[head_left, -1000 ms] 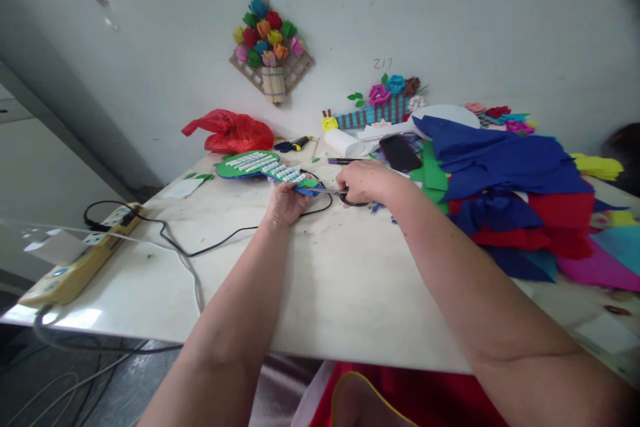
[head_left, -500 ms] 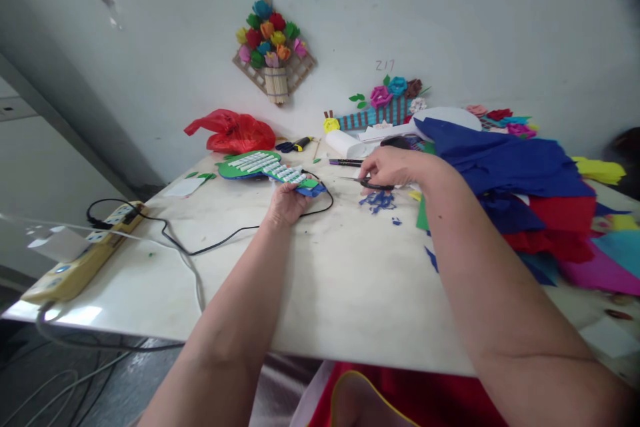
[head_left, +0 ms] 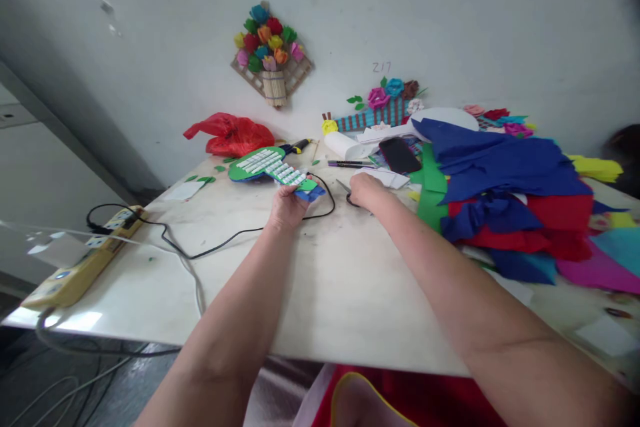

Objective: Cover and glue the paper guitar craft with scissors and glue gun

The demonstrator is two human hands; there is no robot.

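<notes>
My left hand (head_left: 290, 207) grips the near end of a green, guitar-shaped craft piece (head_left: 265, 161) with rows of white rolls on its face. Blue paper (head_left: 311, 193) shows at that held end and along the rim. To the right, my right hand (head_left: 367, 191) is closed around a pair of scissors (head_left: 345, 188), blades pointing left toward the craft piece but apart from it. Most of the scissors' handles are hidden by the fingers. Blue paper scraps lie mostly hidden under this hand.
A black cable (head_left: 235, 233) loops around the left hand from the yellow power strip (head_left: 83, 260). Behind are a red plastic bag (head_left: 235, 135), pliers (head_left: 300, 145), pens (head_left: 350, 163) and a phone (head_left: 400, 155). Coloured paper (head_left: 505, 160) is heaped at right.
The scissors were at the blue end of the craft piece, then moved away right over the blue scraps, and have come back partway left. The craft piece has shifted slightly right and tilted.
</notes>
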